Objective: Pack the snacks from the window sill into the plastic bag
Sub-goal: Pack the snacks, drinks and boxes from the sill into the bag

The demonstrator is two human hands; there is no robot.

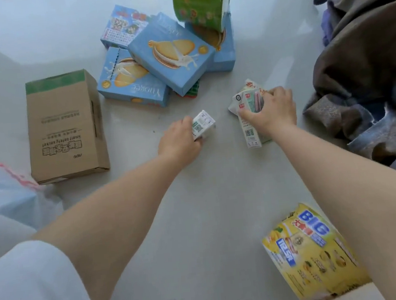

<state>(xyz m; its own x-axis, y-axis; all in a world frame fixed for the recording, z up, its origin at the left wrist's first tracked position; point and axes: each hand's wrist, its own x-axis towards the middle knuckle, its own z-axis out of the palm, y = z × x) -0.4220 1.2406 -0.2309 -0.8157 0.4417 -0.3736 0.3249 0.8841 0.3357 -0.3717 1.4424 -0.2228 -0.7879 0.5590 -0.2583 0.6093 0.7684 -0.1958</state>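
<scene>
On the pale window sill (198, 211) my left hand (179, 142) is closed around one small white snack packet (202, 122). To its right my right hand (271, 112) grips a bunch of small packets (248, 103), one of them hanging down under the palm. Behind the hands lies a pile of blue biscuit boxes (169, 52), with a green tub (201, 5) leaning on top. A yellow snack pack (310, 253) lies near my right forearm. The translucent plastic bag (4, 202) with red print sits at the left edge, partly out of frame.
A brown cardboard box (65, 127) lies flat on the left of the sill, beside the bag. Crumpled dark cloth (369, 66) covers the right side. The sill's back wall rises at the top left.
</scene>
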